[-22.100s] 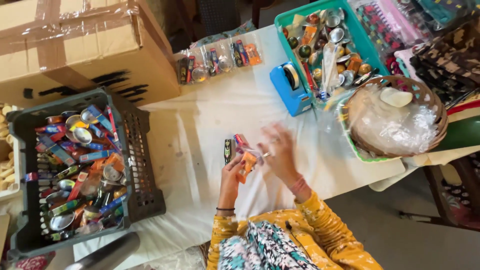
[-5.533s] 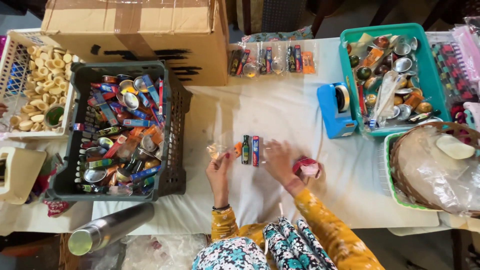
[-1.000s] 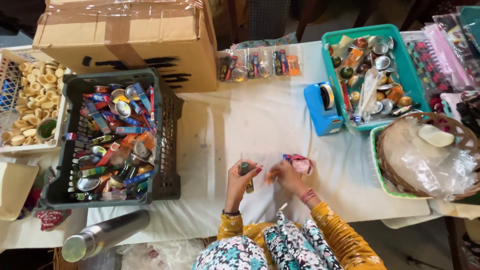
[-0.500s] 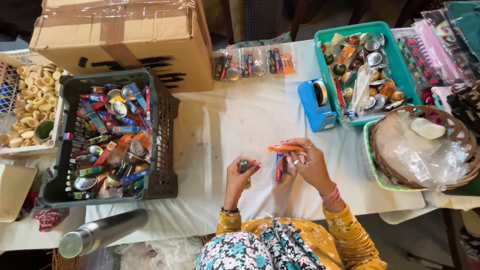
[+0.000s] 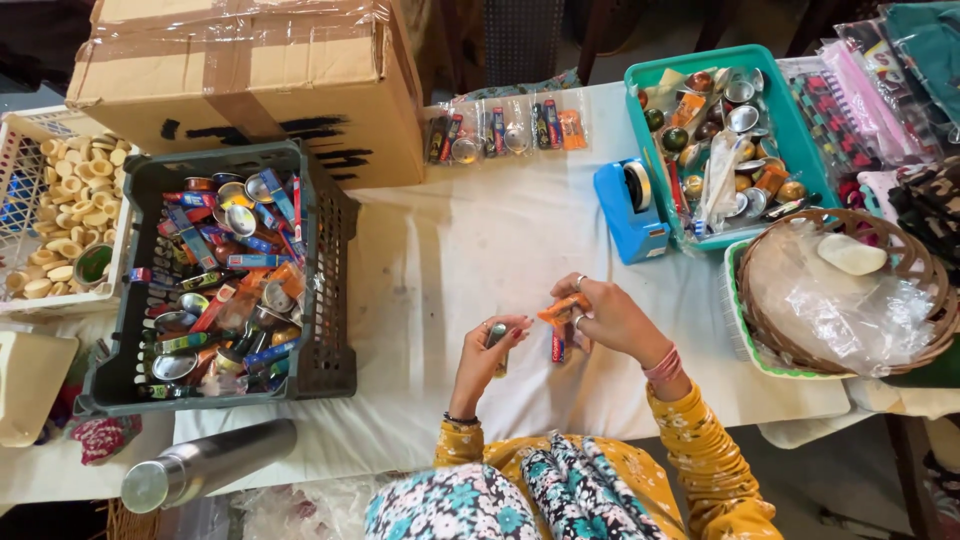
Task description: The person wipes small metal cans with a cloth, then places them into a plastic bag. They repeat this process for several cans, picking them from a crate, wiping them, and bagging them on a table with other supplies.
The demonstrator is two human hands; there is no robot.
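Observation:
My left hand (image 5: 484,352) is closed around a small dark tube-like item (image 5: 497,334) just above the white tablecloth (image 5: 470,240). My right hand (image 5: 612,318) pinches a small orange packet (image 5: 561,309), with a red stick-shaped item (image 5: 557,345) hanging below it. Both hands hover close together near the table's front edge, a short gap between them. Yellow patterned sleeves cover my forearms.
A dark crate (image 5: 325,300) of assorted small packets sits left, behind it a cardboard box (image 5: 250,90). A teal bin (image 5: 785,120), blue tape dispenser (image 5: 628,212), wicker basket (image 5: 850,290), clear packed pouches (image 5: 505,128), a white basket (image 5: 30,200) and a steel flask (image 5: 205,465) surround me.
My right hand has drawn the orange packet and red stick in closer to my left hand; the left hand has shifted slightly right with its dark item.

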